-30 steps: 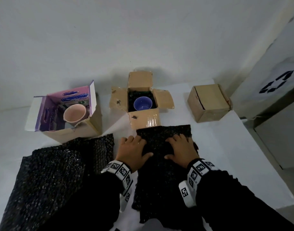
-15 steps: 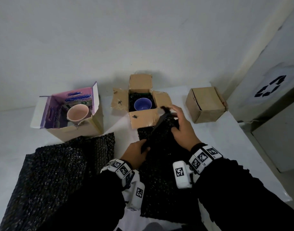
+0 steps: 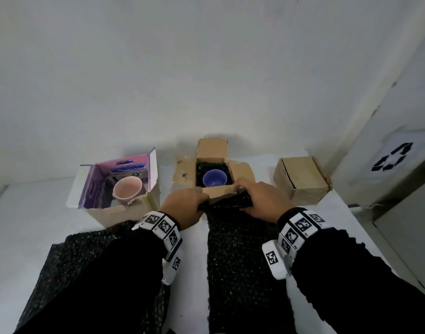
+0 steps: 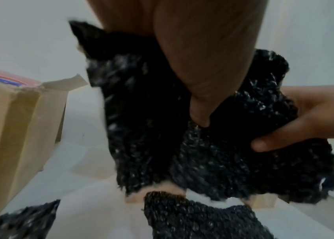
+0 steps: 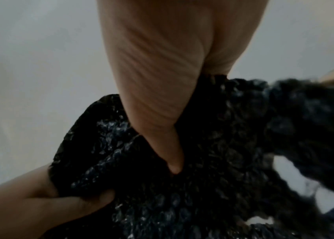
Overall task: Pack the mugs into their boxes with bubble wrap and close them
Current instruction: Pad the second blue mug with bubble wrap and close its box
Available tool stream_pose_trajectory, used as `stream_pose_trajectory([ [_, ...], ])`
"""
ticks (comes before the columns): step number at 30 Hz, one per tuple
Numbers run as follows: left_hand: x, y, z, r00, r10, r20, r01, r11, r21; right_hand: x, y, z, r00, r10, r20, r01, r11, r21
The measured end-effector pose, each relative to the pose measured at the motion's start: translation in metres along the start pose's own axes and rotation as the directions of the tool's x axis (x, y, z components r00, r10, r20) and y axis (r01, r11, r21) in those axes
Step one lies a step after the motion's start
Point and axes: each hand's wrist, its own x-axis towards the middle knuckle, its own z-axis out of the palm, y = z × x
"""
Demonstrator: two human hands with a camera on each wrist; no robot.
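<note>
A strip of black bubble wrap (image 3: 240, 249) runs down the table's middle. Its far end is folded up, and both hands grip that fold: my left hand (image 3: 185, 206) at its left, my right hand (image 3: 259, 200) at its right, just in front of the open brown box (image 3: 240, 171). A blue mug (image 3: 214, 182) sits upright in that box on dark wrap. A pink mug (image 3: 128, 192) stands in the open purple-lined box (image 3: 124, 210) to the left. In the wrist views, thumbs press into the bubble wrap (image 4: 213, 153) (image 5: 213, 186), fingers curled under it.
A shut brown box (image 3: 301, 180) stands at the right. A second sheet of black bubble wrap (image 3: 86, 261) lies at the lower left under my left sleeve. A grey bin with a recycling sign (image 3: 392, 160) stands beyond the table's right edge. The white wall is close behind the boxes.
Both hands lay flat on the strip a second ago. They have since lifted its far end, folded it over and moved forward to the front flap of the middle box.
</note>
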Motion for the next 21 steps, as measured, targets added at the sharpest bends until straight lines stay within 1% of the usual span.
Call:
stream_pose_trajectory([
  [2,0.001,-0.005,-0.003,1.000,0.013,0.002,-0.012,0.990,-0.138,0.006,-0.001,0.000,1.000,-0.005,0.026,0.005,1.000,0.006],
  [3,0.002,-0.006,-0.006,0.999,-0.005,0.038,0.012,0.983,-0.182,0.010,-0.001,0.000,0.998,-0.012,0.057,0.011,1.000,0.021],
  [5,0.006,-0.009,-0.008,0.996,-0.034,0.077,0.049,0.977,-0.206,0.018,-0.002,-0.001,0.995,-0.026,0.099,0.014,0.993,0.120],
  [7,0.009,-0.012,-0.007,1.000,-0.023,0.014,0.026,0.975,-0.219,0.023,-0.001,-0.004,0.991,0.004,0.130,-0.032,0.976,0.217],
  [9,0.010,-0.016,-0.006,0.998,0.009,-0.061,-0.022,0.976,-0.218,0.027,-0.001,-0.005,0.989,0.044,0.143,-0.077,0.970,0.231],
  [11,0.013,-0.019,-0.007,0.997,0.029,-0.070,-0.044,0.976,-0.215,0.032,0.001,-0.007,0.983,0.103,0.151,-0.135,0.965,0.225],
  [13,0.019,-0.025,-0.008,0.997,0.024,-0.080,-0.045,0.960,-0.275,0.033,0.005,-0.011,0.973,0.142,0.182,-0.189,0.942,0.277],
  [14,0.022,-0.029,-0.009,0.995,0.024,-0.100,-0.054,0.950,-0.306,0.033,0.007,-0.012,0.969,0.142,0.203,-0.208,0.910,0.359],
  [15,0.026,-0.033,-0.009,0.992,0.024,-0.124,-0.064,0.942,-0.329,0.033,0.009,-0.013,0.969,0.129,0.209,-0.215,0.857,0.468],
  [16,0.031,-0.036,-0.008,0.989,0.031,-0.146,-0.079,0.936,-0.342,0.032,0.008,-0.015,0.974,0.104,0.201,-0.205,0.787,0.581],
  [18,0.038,-0.036,-0.008,0.987,0.043,-0.155,-0.099,0.921,-0.377,0.037,0.004,-0.013,0.980,0.081,0.183,-0.193,0.626,0.755],
  [20,0.046,-0.030,-0.007,0.985,0.059,-0.165,-0.122,0.907,-0.403,0.048,0.003,-0.009,0.970,0.114,0.216,-0.244,0.469,0.849],
  [21,0.050,-0.027,-0.007,0.983,0.072,-0.171,-0.136,0.908,-0.396,0.054,0.003,-0.008,0.959,0.124,0.253,-0.282,0.427,0.859],
])
